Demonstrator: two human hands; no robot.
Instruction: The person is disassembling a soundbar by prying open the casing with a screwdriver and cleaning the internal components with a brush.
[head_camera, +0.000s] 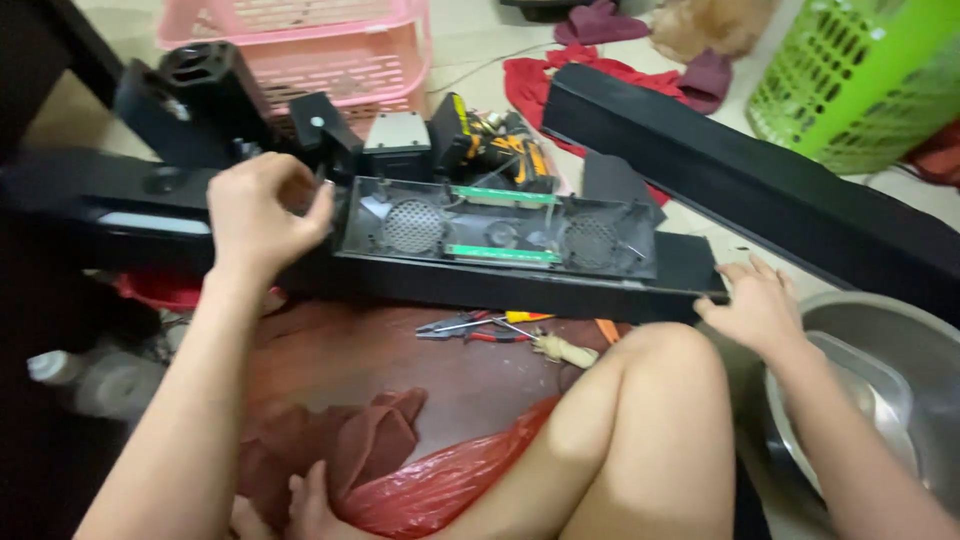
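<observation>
The long black speaker bar (520, 285) lies across the floor ahead of the knees, its open casing showing round speakers (412, 228) and green circuit boards (503, 255). This looks like mid-disassembly. The left hand (262, 215) is clenched at the casing's left end; the right hand (755, 305), fingers spread, steadies the right end. Next probably calls for the pliers (455, 327) lying near.

L hand (262, 213) closed at left end of long black opened plastic speaker housing (500, 240), R hand (757, 305) flat on right end; red-handled pliers (470, 328) on floor below.
</observation>
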